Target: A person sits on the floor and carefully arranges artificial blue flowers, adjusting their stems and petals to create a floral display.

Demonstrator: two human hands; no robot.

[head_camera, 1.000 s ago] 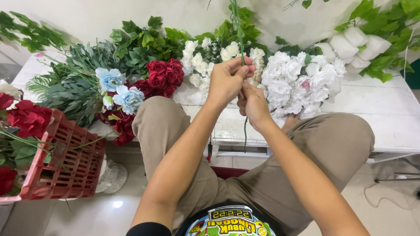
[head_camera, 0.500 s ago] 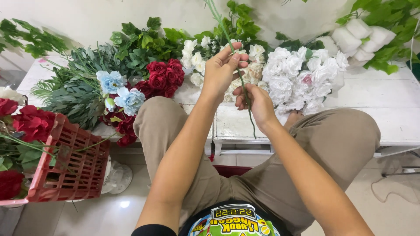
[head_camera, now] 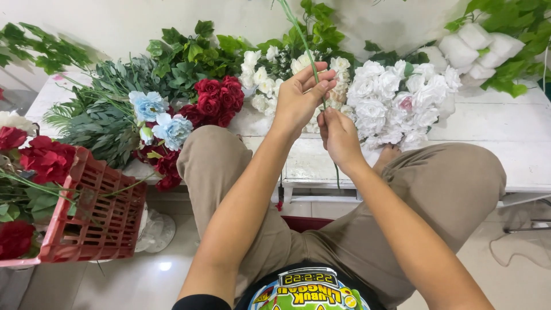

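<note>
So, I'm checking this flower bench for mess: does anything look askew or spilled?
The red crate at the left is tipped on its side, with red roses and stems poking out of it. The flowers on the white table lie in loose bunches; nothing looks damaged.

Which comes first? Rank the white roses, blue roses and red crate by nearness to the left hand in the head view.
From the left hand:
1. White roses, just to its right.
2. Blue roses, farther off to the left.
3. Red crate, farthest, at lower left.

a florist's workroom: artificial flowers heaped on a white table, red crate of roses.
</note>
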